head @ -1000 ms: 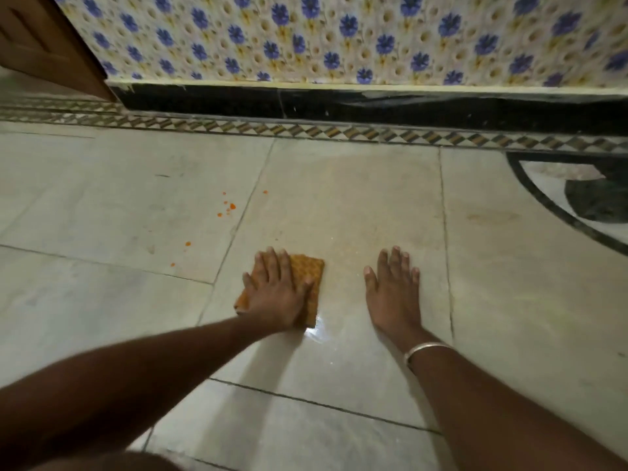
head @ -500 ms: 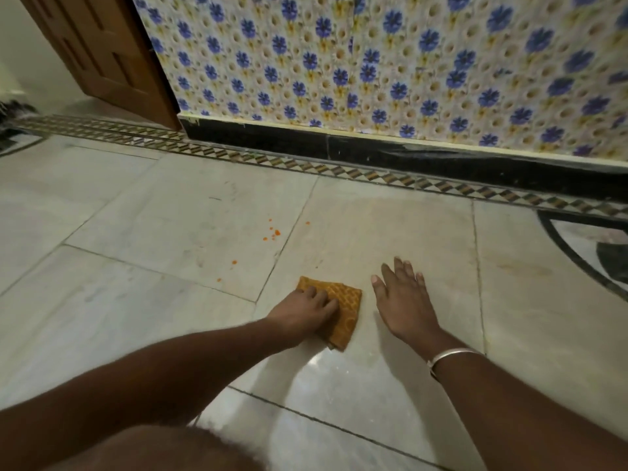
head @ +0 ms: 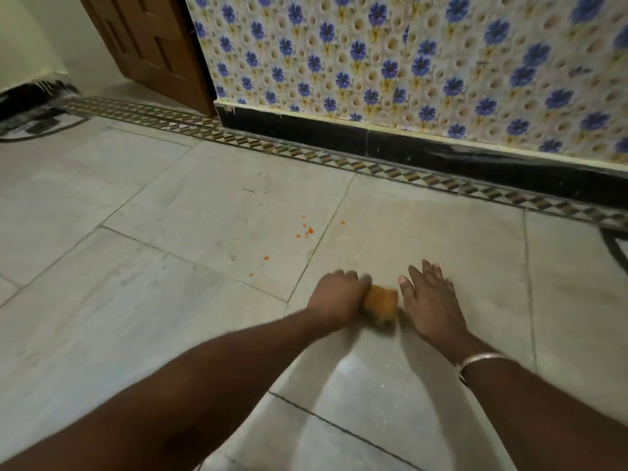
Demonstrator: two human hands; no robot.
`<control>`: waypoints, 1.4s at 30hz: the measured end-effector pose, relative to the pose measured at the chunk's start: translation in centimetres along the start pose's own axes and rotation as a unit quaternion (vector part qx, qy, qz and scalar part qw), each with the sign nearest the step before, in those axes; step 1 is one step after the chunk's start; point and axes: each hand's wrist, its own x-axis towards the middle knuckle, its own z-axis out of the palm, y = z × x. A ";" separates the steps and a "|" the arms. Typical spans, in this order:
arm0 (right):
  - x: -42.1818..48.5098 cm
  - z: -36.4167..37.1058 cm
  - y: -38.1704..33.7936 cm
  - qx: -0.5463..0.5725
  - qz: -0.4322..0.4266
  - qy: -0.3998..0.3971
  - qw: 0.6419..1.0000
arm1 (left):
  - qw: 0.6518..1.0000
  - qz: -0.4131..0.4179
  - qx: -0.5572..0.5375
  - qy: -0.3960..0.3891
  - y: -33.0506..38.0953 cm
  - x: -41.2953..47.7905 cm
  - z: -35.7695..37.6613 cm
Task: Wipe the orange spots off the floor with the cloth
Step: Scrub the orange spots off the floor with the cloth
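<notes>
Several small orange spots (head: 307, 231) dot the pale marble floor, with two more stray spots (head: 266, 258) nearer me. An orange cloth (head: 382, 304), bunched up and blurred, lies on the floor below and to the right of the spots. My left hand (head: 334, 297) grips the cloth's left side with curled fingers. My right hand (head: 430, 299) rests flat on the floor just right of the cloth, fingers straight and spread, a metal bangle on its wrist.
A wall with blue-flower covering (head: 424, 69) and a black skirting (head: 407, 147) runs along the back, with a patterned floor border (head: 339, 161) in front. A brown wooden door (head: 149, 45) stands at the back left. A dark inlay (head: 615, 246) curves at the right.
My left hand went from pressing flat on the spread cloth to curling round it and bunching it up. The view swung left, showing the door.
</notes>
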 end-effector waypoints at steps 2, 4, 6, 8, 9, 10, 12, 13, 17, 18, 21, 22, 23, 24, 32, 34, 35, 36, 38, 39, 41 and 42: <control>0.7 0.6 -1.4 0.013 -0.013 0.020 1.000 | 0.973 -0.154 -0.172 0.031 -1.0 0.1 -2.1; 1.2 1.2 -3.0 0.036 -0.025 0.039 0.998 | 0.910 -0.264 -0.316 0.049 -3.6 -0.3 -4.3; 1.4 2.2 -4.6 0.048 -0.046 0.043 0.997 | 0.843 -0.319 -0.430 0.056 -7.0 -1.2 -6.1; 1.6 3.2 -6.2 0.045 -0.068 0.030 0.996 | 0.769 -0.348 -0.534 0.050 -10.4 -1.9 -6.6; 1.9 3.7 -7.0 0.041 -0.078 0.019 0.996 | 0.731 -0.358 -0.581 0.035 -11.7 -2.3 -6.5; 2.1 4.1 -7.8 0.037 -0.087 0.010 0.995 | 0.703 -0.372 -0.606 0.014 -12.7 -2.9 -6.3; 2.8 5.0 -9.6 0.030 -0.108 -0.005 0.994 | 0.701 -0.421 -0.575 0.028 -15.5 -4.2 -5.2; 3.2 5.4 -10.2 0.024 -0.117 -0.008 0.993 | 0.739 -0.452 -0.496 0.063 -16.9 -4.7 -4.6; 5.5 7.7 -11.6 -0.038 -0.144 -0.018 0.989 | 0.852 -0.454 -0.197 0.169 -18.3 -5.1 -2.7; 6.1 8.6 -11.6 -0.055 -0.147 -0.022 0.987 | 0.885 -0.409 -0.178 0.134 -17.5 -4.5 -1.6; 7.1 10.8 -10.7 -0.087 -0.147 -0.028 0.985 | 0.954 -0.290 -0.075 -0.009 -14.8 -2.2 2.8; 7.2 11.7 -10.2 -0.095 -0.148 -0.014 0.984 | 0.959 -0.279 -0.049 -0.015 -14.6 -1.7 3.9; 7.2 12.5 -9.7 -0.103 -0.151 0.004 0.983 | 0.959 -0.282 -0.036 -0.009 -14.9 -1.3 4.4; 7.1 13.2 -9.2 -0.108 -0.151 0.017 0.982 | 0.956 -0.292 -0.033 -0.001 -15.4 -1.2 4.5; 7.0 13.7 -9.1 -0.093 -0.158 0.058 0.981 | 0.911 -0.410 -0.036 0.018 -9.5 -2.9 5.6; 7.0 13.7 -9.1 -0.091 -0.159 0.055 0.982 | 0.929 -0.369 -0.034 0.012 -8.9 -1.5 5.6; 7.1 13.8 -9.1 -0.090 -0.161 0.049 0.982 | 0.936 -0.349 -0.029 0.013 -9.7 -0.8 5.5; 7.2 13.8 -9.0 -0.088 -0.161 0.047 0.982 | 0.942 -0.335 -0.020 0.014 -11.1 0.0 5.2; 7.1 13.7 -8.7 -0.086 -0.162 0.045 0.982 | 0.934 -0.358 -0.020 0.017 -14.6 0.3 4.8; 7.0 13.7 -8.8 -0.083 -0.165 0.044 0.982 | 0.919 -0.392 -0.031 0.023 -15.9 -0.6 4.5; 6.7 13.6 -8.8 -0.081 -0.165 0.049 0.982 | 0.892 -0.448 -0.042 0.033 -15.9 -3.1 4.5; 6.8 13.6 -8.9 -0.080 -0.163 0.056 0.982 | 0.889 -0.454 -0.040 0.035 -14.6 -4.1 4.8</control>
